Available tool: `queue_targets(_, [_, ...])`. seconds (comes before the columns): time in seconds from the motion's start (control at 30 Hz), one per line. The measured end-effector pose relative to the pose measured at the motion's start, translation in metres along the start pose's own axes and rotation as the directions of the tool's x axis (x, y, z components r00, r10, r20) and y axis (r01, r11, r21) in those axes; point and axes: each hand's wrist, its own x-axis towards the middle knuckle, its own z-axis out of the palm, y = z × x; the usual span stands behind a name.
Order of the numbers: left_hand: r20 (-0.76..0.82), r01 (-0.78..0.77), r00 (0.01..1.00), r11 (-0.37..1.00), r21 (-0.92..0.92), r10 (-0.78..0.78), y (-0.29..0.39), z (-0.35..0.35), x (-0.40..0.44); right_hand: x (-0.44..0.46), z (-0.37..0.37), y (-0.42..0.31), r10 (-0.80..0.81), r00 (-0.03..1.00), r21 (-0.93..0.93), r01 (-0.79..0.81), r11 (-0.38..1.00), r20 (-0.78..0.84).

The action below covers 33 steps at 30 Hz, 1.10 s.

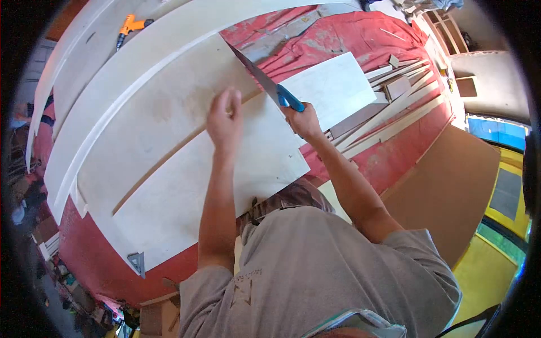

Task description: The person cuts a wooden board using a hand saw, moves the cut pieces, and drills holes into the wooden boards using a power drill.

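Orange and black, a power drill lies at the upper left on pale boards. Below it, a long white strip looks bowed in the wide view. Beside the strip is a large pale panel, smudged across its upper part, and a white board with a brown line along its far edge. A grey triangular square sits at that board's near left corner. The left hand is above the boards, slightly blurred, its fingers loosely curled and apart from the thumb; no held object can be made out. Just right of it is the handsaw, with a blue handle and a long, dark grey blade that slants toward the upper left at the right end of the panel. Whether its teeth touch the wood cannot be told. The right hand is closed around the handle. Next comes a white rectangular board on wrinkled red cloth, then a pile of narrow wooden strips. Farther right are a brown sheet and a small open-fronted wooden box, its contents indistinct.
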Motion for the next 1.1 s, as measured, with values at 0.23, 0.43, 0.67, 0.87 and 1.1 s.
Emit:
queue_targets(0.23, [0.116,-0.081,0.993,0.746,0.661,0.005,-0.147,0.126,-0.067,-0.006,0.005,-0.012,-0.080,0.996,-0.042,0.079,0.996,-0.024])
queue_targets(0.43, [0.184,-0.090,0.980,0.652,0.753,-0.077,-0.137,0.126,-0.063,-0.083,-0.044,-0.017,0.110,0.993,-0.081,-0.107,0.991,0.034])
queue_targets(0.67, [0.194,-0.092,0.979,0.711,0.697,-0.064,-0.133,0.128,-0.059,-0.192,-0.125,-0.044,0.175,0.979,-0.127,-0.162,0.979,0.101])
queue_targets(0.87, [0.201,-0.090,0.975,0.666,0.740,-0.092,-0.139,0.129,-0.062,-0.043,-0.029,-0.013,0.075,0.997,-0.155,-0.069,0.985,0.030])
queue_targets(1.1, [0.200,-0.109,0.978,0.678,0.727,-0.058,-0.135,0.130,-0.053,-0.035,-0.016,-0.007,-0.025,1.000,-0.087,0.026,0.996,0.008])
